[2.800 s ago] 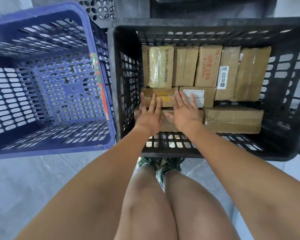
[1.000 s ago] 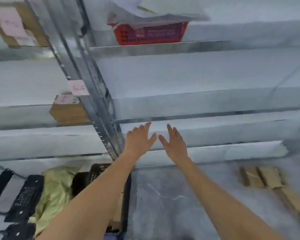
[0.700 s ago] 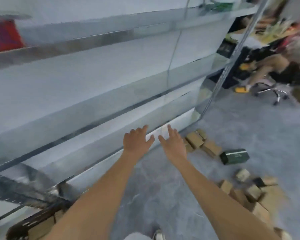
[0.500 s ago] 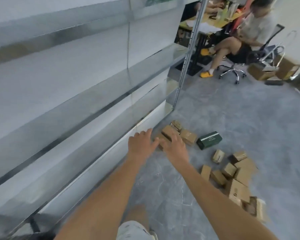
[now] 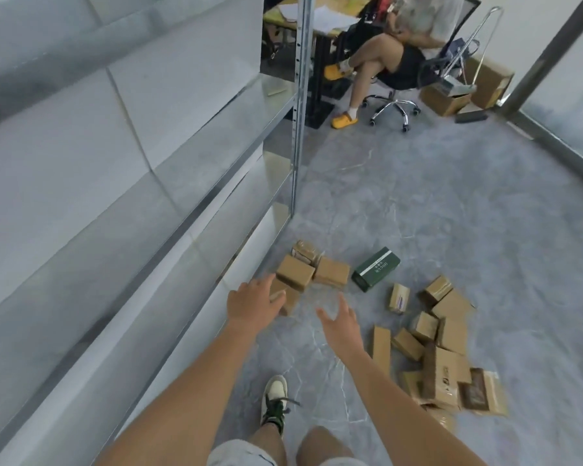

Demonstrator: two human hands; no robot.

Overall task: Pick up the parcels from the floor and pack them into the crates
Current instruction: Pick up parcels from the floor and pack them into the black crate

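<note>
Several brown cardboard parcels lie on the grey floor. One cluster [image 5: 330,272] sits ahead by the shelf foot, beside a dark green box [image 5: 376,269]. A bigger heap [image 5: 441,361] lies to the right. My left hand [image 5: 253,304] reaches forward with spread fingers, empty, just short of the near cluster. Beside it, my right hand [image 5: 339,322] is also stretched out, fingers relaxed, holding nothing. No crate is in view.
A metal shelving unit [image 5: 142,183] runs along the left, its upright post [image 5: 298,105] ahead. A person sits on a wheeled office chair [image 5: 396,105] at the back by a desk. Cardboard boxes [image 5: 461,92] stand behind the chair. My foot [image 5: 275,401] is on the floor below.
I have turned away from the black crate of packed parcels, past the shelves, toward the floor parcels. Both empty hands have come lower and nearer to the parcel cluster.
</note>
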